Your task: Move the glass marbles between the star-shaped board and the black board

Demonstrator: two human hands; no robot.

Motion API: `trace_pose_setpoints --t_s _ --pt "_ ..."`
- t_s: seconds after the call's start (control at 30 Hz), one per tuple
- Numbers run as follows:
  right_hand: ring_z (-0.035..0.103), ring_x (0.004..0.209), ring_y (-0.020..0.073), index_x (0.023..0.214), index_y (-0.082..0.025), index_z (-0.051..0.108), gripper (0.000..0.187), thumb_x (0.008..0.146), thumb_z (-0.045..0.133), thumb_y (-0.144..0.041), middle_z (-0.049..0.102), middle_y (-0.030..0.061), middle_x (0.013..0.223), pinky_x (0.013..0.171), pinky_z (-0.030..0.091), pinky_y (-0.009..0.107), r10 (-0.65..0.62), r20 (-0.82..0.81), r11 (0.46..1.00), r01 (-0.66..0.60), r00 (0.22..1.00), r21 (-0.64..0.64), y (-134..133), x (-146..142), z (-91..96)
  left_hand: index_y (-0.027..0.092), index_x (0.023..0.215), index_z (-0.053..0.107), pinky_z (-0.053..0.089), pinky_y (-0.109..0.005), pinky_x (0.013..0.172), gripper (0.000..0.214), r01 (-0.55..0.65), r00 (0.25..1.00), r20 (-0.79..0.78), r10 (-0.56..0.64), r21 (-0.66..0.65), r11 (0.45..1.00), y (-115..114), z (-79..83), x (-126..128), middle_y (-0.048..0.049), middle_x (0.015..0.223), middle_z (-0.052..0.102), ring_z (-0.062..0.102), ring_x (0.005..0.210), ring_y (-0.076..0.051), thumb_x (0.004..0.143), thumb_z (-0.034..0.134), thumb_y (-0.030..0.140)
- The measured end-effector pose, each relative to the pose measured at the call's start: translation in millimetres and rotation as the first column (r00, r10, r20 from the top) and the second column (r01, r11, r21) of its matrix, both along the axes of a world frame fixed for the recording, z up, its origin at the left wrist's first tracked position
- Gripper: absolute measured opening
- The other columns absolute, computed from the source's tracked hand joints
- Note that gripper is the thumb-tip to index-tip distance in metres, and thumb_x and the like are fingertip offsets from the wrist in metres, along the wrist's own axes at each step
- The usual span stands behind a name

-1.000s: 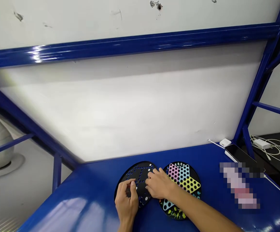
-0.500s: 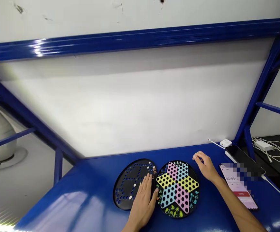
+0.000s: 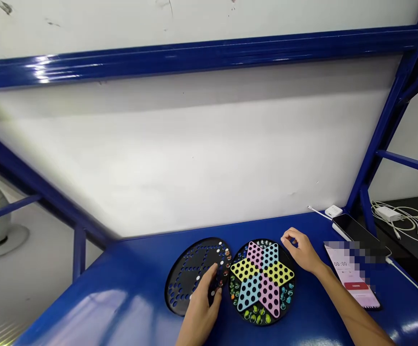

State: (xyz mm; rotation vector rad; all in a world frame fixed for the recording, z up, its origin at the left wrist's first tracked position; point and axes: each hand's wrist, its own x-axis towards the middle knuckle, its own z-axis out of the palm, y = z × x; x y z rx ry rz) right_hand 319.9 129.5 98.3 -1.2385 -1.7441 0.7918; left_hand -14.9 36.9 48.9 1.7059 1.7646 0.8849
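Note:
A round Chinese checkers board [image 3: 262, 274] lies on the blue table, with a pink, blue and yellow star. Glass marbles fill the spaces between its points, among them yellow-green marbles [image 3: 257, 316] and turquoise marbles [image 3: 286, 293]. Left of it sits a round black perforated disc [image 3: 180, 274], with white pieces and reddish marbles [image 3: 227, 262] along its right side. My left hand [image 3: 202, 305] is over the disc's front right part, thumb apart from the fingers, holding nothing visible. Just beyond the board's upper right rim, my right hand [image 3: 302, 250] is curled with its fingertips together; anything between them is hidden.
Right of my right hand lie a phone [image 3: 353, 278] with a lit timer screen and a dark phone or power bank [image 3: 355, 230]. A white adapter [image 3: 333, 210] and cable are near the back edge. A blue metal frame [image 3: 194, 57] surrounds the white back panel.
My left hand has gone from lying flat, fingers together, to bent with the thumb apart, uncovering more marbles. My right hand has shifted slightly left, towards the board. The camera view has shifted slightly.

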Motion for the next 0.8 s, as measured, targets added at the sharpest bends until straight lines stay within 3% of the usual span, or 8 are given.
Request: trace_pose_setpoints --t_s 0.07,0.17,0.27,0.47,0.67,0.8 --pt "0.058 0.080 0.0191 0.078 -0.022 0.060 0.032 0.099 0.049 -0.044 0.062 0.0035 0.087 0.074 0.044 0.033 -0.006 0.001 1.000 0.006 1.000 -0.007 1.1 1.3 -0.5 0.025 0.149 0.046 0.030 -0.051 0.124 0.060 0.027 0.999 -0.042 -0.028 -0.007 1.000 -4.4 1.9 -2.4 -0.0072 0.153 0.052 0.043 0.145 -0.029 0.091 0.050 0.041" --pt "0.057 0.079 0.0192 0.077 -0.022 0.060 0.034 0.099 0.049 -0.046 0.062 0.0038 0.086 0.072 0.044 0.033 -0.013 0.007 1.000 0.013 1.000 -0.006 2.0 1.8 -1.7 0.026 0.150 0.045 0.029 -0.048 0.125 0.058 0.053 0.998 0.021 -0.053 0.020 0.998 0.7 7.6 0.1 -0.0058 0.158 0.046 0.039 0.148 -0.026 0.095 0.045 0.043" --pt "0.058 0.078 0.0191 0.077 -0.021 0.060 0.035 0.099 0.049 -0.047 0.062 0.0039 0.085 0.072 0.044 0.033 -0.008 0.003 1.000 0.008 1.000 -0.010 1.6 1.6 -3.1 0.023 0.151 0.044 0.029 -0.047 0.125 0.058 0.062 0.993 0.098 -0.067 0.058 0.996 22.5 16.7 7.0 -0.0080 0.160 0.042 0.036 0.149 -0.026 0.097 0.041 0.044" --pt "0.057 0.076 0.0186 0.075 -0.022 0.058 0.036 0.099 0.048 -0.047 0.059 0.0028 0.082 0.071 0.044 0.032 0.003 0.012 1.000 -0.003 1.000 0.005 1.7 1.9 -5.7 0.019 0.146 0.051 0.032 -0.049 0.123 0.057 0.080 0.993 0.089 -0.076 -0.049 0.996 62.2 26.4 16.3 -0.0095 0.155 0.049 0.042 0.146 -0.027 0.094 0.040 0.039" --pt "0.056 0.076 0.0184 0.076 -0.021 0.058 0.036 0.099 0.047 -0.048 0.060 0.0025 0.082 0.070 0.043 0.031 -0.007 -0.007 1.000 0.007 1.000 -0.010 2.1 2.2 -2.8 0.017 0.134 0.061 0.045 -0.045 0.114 0.052 0.026 0.979 0.199 -0.032 0.035 0.999 63.2 18.2 11.6 -0.0121 0.137 0.066 0.061 0.129 -0.026 0.094 0.041 0.042" --pt "0.055 0.075 0.0179 0.076 -0.021 0.057 0.037 0.099 0.048 -0.048 0.059 0.0023 0.082 0.070 0.043 0.031 -0.008 -0.008 1.000 0.008 1.000 -0.021 2.0 2.0 -1.8 0.017 0.129 0.066 0.049 -0.048 0.109 0.051 -0.012 0.991 0.135 0.010 0.011 1.000 63.6 17.7 6.6 -0.0121 0.130 0.070 0.064 0.123 -0.028 0.091 0.045 0.045"
